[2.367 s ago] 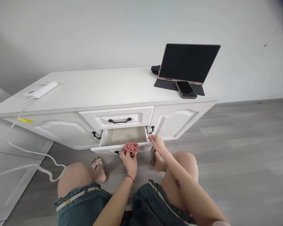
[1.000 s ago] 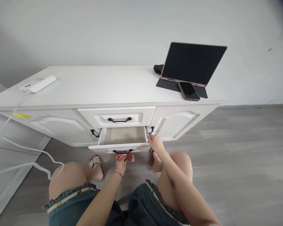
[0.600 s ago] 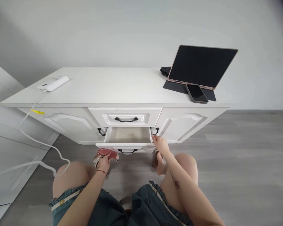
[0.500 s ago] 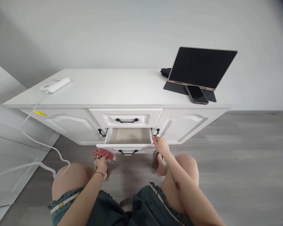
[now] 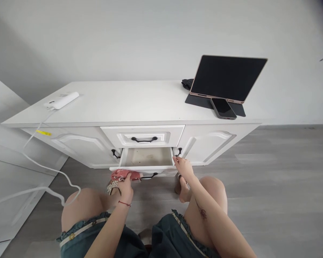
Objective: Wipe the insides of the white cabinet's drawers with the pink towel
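Evidently, the left hand had its grip closed on a red cloth, held at the front of the pulled-out lower drawer and hiding part of its black handle. The right hand, fingers curled, was at the drawer's right edge; whether its grip held that edge, I could not tell.

corded device on cabinet at left, tablet right, phone before tablet, cloth before drawer
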Motion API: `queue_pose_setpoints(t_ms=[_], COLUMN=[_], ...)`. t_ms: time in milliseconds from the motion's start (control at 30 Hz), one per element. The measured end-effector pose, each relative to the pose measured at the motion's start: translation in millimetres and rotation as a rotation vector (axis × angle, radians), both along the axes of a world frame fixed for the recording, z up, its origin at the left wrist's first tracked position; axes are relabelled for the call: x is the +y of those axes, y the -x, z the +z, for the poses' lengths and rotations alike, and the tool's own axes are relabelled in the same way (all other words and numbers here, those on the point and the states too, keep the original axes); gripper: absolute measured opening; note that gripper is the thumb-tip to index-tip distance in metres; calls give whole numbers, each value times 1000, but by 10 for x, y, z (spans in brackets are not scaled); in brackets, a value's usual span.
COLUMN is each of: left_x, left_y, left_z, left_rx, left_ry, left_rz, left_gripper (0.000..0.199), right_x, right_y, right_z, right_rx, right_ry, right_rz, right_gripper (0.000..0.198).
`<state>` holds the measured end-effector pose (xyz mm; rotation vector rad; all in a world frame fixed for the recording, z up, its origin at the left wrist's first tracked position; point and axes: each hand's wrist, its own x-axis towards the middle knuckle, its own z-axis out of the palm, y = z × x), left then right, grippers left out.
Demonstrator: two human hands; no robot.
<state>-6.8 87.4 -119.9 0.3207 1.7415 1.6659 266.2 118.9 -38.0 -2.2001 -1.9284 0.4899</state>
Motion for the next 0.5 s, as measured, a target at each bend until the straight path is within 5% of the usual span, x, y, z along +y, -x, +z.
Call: queue_pose_setpoints(t_ms=[267, 500], left_x=[-29, -56], left_y=[-537, -1000], left_z=[314, 289], left_rx=[-430, -527], left_ry=[48, 88], left_rz=[-26, -115], left_gripper=[23, 22], right_x=[10, 11], right_y=[-22, -26], right_z=[-5, -25], right_rx=[10, -8], right_ry=[13, -9], right_rz=[14, 16], right_gripper=[42, 43])
